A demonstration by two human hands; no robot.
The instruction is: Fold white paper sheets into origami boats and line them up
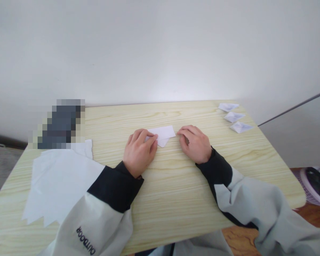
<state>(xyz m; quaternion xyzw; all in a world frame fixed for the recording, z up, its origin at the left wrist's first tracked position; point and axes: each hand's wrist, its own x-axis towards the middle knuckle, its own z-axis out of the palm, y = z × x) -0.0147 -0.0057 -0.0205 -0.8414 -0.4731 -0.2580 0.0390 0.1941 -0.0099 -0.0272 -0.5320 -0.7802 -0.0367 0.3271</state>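
Left hand (139, 153) grasping folded paper (164, 132) at mid-table; right hand (196, 145) released beside it.
Nearest, at left, white sheets (61, 181) with a jagged near edge lie on the wood-grain table (176, 202). Left thumb and fingers hold the folded paper's left end; right fingers are loosely curled just off its right end. Beyond, three pointed paper pieces (234, 117) stand in a row at right; a pixelated dark object (59, 126) lies at left, before a pale wall (160, 53).
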